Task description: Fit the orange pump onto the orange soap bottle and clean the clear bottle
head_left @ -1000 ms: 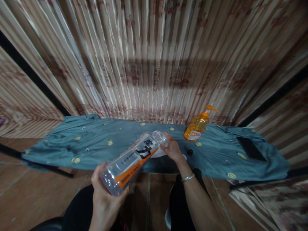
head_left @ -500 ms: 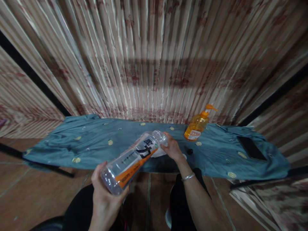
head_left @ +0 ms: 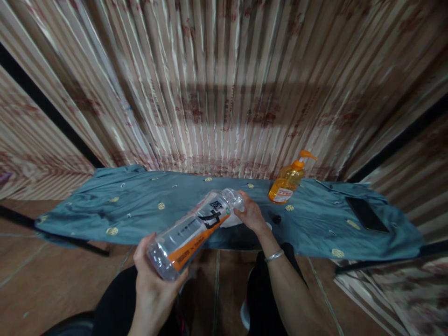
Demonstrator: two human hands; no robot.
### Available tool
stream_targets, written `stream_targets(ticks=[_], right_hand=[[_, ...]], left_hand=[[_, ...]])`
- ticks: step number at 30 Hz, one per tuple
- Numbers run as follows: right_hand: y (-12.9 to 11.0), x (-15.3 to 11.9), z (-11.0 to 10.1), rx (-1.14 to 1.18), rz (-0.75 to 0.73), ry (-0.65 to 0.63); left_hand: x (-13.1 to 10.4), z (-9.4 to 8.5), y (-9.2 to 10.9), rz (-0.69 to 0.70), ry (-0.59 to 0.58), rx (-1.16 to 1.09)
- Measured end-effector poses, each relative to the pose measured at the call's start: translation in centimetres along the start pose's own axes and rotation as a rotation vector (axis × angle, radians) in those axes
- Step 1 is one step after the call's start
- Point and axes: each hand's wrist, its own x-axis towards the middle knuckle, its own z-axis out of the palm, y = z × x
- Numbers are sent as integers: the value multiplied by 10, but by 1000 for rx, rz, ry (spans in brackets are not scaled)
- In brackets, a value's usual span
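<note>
A large clear plastic bottle [head_left: 196, 228] with an orange, white and black label is held tilted above the cloth, its neck up and to the right. My left hand [head_left: 154, 280] is wrapped round the bottle's base. At the neck, my right hand [head_left: 250, 212] is closed on the bottle's mouth end; a silver bangle is on that wrist. Something white, perhaps a cloth or tissue [head_left: 233, 220], shows partly behind the neck and right hand. No liquid is visible inside the bottle.
A pump bottle [head_left: 285, 184] of orange liquid stands at the back right. A small black round object [head_left: 276, 219] lies near my right wrist. Farther right is a dark phone [head_left: 366, 214]. A teal patterned cloth [head_left: 87, 210] covers the narrow table; a pleated curtain [head_left: 217, 116] hangs behind.
Both hands keep the same grip. The bottle has rolled very slightly about its length, shifting the label's lettering; otherwise the scene looks the same.
</note>
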Motion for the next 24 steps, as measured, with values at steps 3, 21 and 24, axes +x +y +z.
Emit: stream_targets(ticks=[3, 21, 24], right_hand=[[-1, 0, -1, 5, 10, -14], [3, -1, 1, -6, -16, 8], [1, -1, 1, -10, -6, 7]], left_hand=[[1, 0, -2, -3, -6, -3], [1, -1, -2, 11, -6, 16], [1, -1, -4, 4, -13, 11]])
